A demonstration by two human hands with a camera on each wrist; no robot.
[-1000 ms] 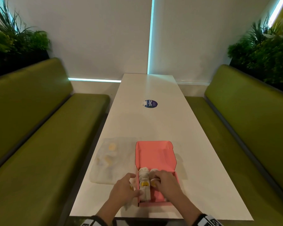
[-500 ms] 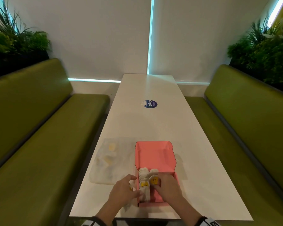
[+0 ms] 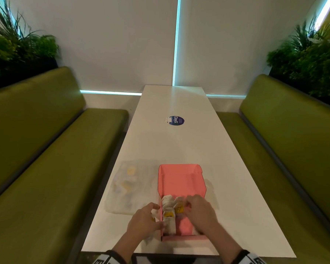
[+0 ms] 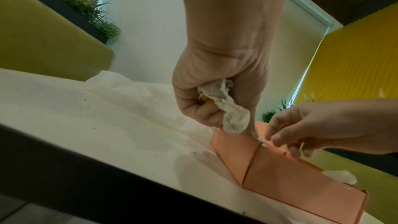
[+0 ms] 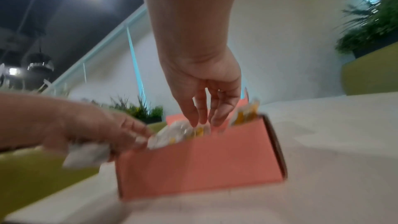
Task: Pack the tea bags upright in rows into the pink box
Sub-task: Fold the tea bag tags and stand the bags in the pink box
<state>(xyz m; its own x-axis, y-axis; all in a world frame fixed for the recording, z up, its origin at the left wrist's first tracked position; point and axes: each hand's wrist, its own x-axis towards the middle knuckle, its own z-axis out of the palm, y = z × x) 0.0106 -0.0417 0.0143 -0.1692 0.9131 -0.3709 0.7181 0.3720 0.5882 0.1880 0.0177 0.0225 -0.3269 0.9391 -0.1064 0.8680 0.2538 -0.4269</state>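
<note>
both hands at the pink box (image 3: 181, 180), near end of the white table (image 3: 171, 145)

head: tea bags (image 3: 169, 214) upright in its left side. left wrist: left hand (image 4: 217, 81) fisted round a crumpled tea bag (image 4: 232, 117). right wrist: right hand (image 5: 204, 83) fingers loose, straight, empty over the bags.

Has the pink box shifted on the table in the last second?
No. The pink box sits at the same spot relative to the round sticker and the table edge.

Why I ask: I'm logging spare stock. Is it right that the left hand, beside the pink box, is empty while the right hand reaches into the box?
Not quite: the left hand is not empty. The left wrist view shows its fingers curled round a crumpled tea bag. The rest stands: it sits beside the pink box, and the right hand reaches into the box.
</note>
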